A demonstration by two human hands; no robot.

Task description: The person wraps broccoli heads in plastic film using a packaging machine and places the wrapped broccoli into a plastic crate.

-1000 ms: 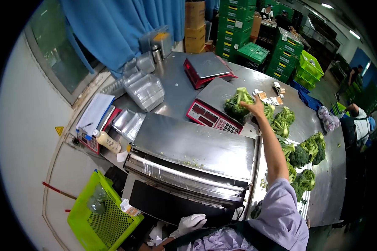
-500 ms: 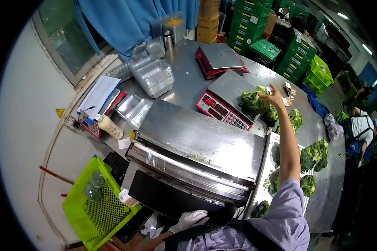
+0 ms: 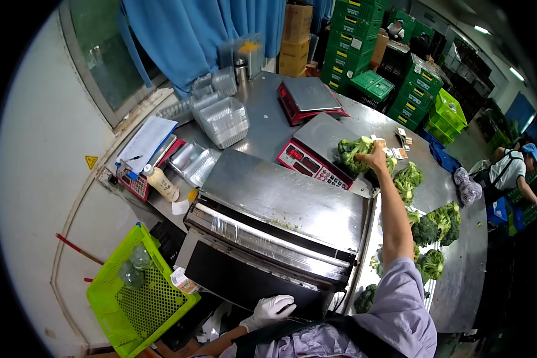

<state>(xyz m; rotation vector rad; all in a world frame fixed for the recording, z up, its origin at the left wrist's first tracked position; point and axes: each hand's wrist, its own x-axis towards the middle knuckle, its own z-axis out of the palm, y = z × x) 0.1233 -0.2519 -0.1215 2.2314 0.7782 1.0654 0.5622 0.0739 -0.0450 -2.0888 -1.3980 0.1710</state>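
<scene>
My right hand is bare and closes on a head of broccoli over the right end of the red scale. The scale's red display is lit. Other broccoli heads lie just past my wrist, among them a leafy one. In a white glove, my left hand rests at the front of the wrapping machine, against its black panel. Its fingers are curled together, and I see nothing in them.
More broccoli lies on the steel table at right. Behind stand a second scale and clear plastic trays. A bottle and a clipboard are at left. A green basket holds wrapped broccoli. A co-worker bends at far right.
My right hand has come down and closed on the broccoli at the scale, where its fingers were apart before. The scale's display reading has changed. My left hand's fingers look more curled.
</scene>
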